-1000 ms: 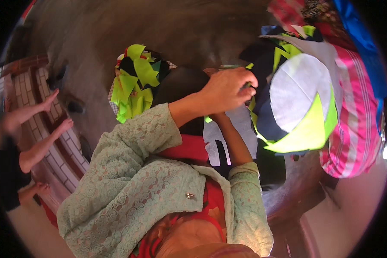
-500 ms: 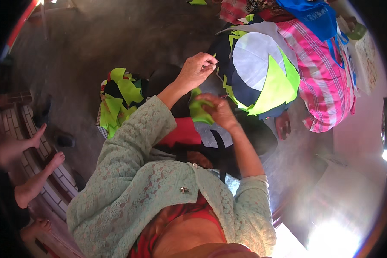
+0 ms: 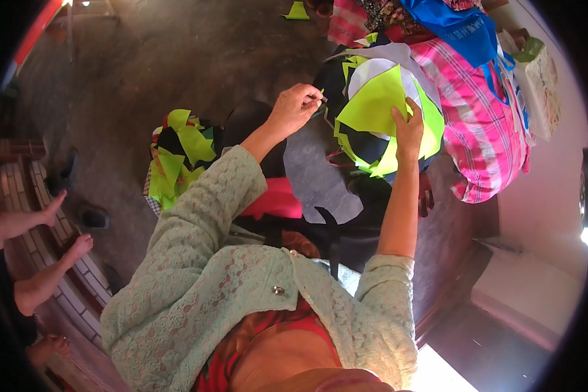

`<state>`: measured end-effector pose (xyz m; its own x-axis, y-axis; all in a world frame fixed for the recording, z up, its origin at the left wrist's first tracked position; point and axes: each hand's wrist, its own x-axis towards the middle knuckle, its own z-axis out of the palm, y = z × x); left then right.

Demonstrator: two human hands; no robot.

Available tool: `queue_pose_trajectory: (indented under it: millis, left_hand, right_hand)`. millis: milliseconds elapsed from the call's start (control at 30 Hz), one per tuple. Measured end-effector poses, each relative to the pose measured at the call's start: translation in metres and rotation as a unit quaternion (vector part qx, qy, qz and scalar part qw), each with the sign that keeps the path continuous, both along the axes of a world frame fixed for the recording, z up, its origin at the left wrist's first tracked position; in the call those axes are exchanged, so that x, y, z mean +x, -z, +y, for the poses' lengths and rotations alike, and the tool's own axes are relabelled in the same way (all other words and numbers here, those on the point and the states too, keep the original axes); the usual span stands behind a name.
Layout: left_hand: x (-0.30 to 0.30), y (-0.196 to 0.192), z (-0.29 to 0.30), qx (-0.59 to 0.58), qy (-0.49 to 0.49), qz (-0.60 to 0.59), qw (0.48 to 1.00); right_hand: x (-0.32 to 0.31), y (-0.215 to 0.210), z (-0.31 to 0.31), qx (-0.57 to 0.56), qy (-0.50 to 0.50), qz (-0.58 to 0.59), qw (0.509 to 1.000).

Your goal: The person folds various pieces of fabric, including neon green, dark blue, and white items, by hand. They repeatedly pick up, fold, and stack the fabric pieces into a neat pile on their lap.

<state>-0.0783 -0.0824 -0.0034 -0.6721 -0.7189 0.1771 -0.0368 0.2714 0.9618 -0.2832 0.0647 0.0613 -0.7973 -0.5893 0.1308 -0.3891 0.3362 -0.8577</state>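
My left hand [image 3: 295,110] is closed, its fingertips pinched on a small dark object too little to name. To its right, my right hand [image 3: 409,129] lies with thumb and fingers apart against a neon yellow-green cloth piece [image 3: 372,104]. That piece rests on top of a round pile of cut cloth, over a pale grey-white piece [image 3: 364,70] and dark cloth [image 3: 364,140]. A grey cloth piece [image 3: 320,173] spreads over my lap below my left hand, beside some red cloth [image 3: 277,199].
Left of my lap stands a checked container [image 3: 151,202] heaped with neon and dark scraps [image 3: 193,140]. A pink plaid bundle [image 3: 470,117] and a blue bag [image 3: 460,29] lie at right. Another person's bare legs [image 3: 42,274] show at far left; a neon scrap [image 3: 297,10] lies on the floor.
My right hand has moved up and right from my lap to the pile, bringing the neon cloth piece onto it. The grey cloth on my lap is more exposed. My left hand stays nearly in place.
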Motion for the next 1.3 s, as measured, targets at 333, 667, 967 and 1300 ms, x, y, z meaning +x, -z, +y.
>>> queue_pose_trajectory:
  millis: [333, 667, 967, 1300]
  left_hand:
    - [-0.004, 0.006, -0.004, -0.01, 0.007, -0.024, 1.0]
    - [-0.008, 0.009, -0.004, -0.017, 0.007, -0.023, 1.0]
    - [0.004, 0.016, -0.003, -0.057, -0.022, 0.031, 0.998]
    - [0.044, -0.045, -0.031, -0.021, -0.021, 0.189, 0.981]
  right_hand:
    - [0.032, -0.005, 0.019, 0.105, 0.034, 0.179, 0.978]
    - [0.027, -0.052, 0.001, 0.134, 0.049, 0.502, 0.853]
    - [0.019, 0.033, -0.045, 0.278, -0.02, 0.52, 0.807]
    - [0.0, 0.042, -0.031, 0.288, -0.009, 0.544, 0.788]
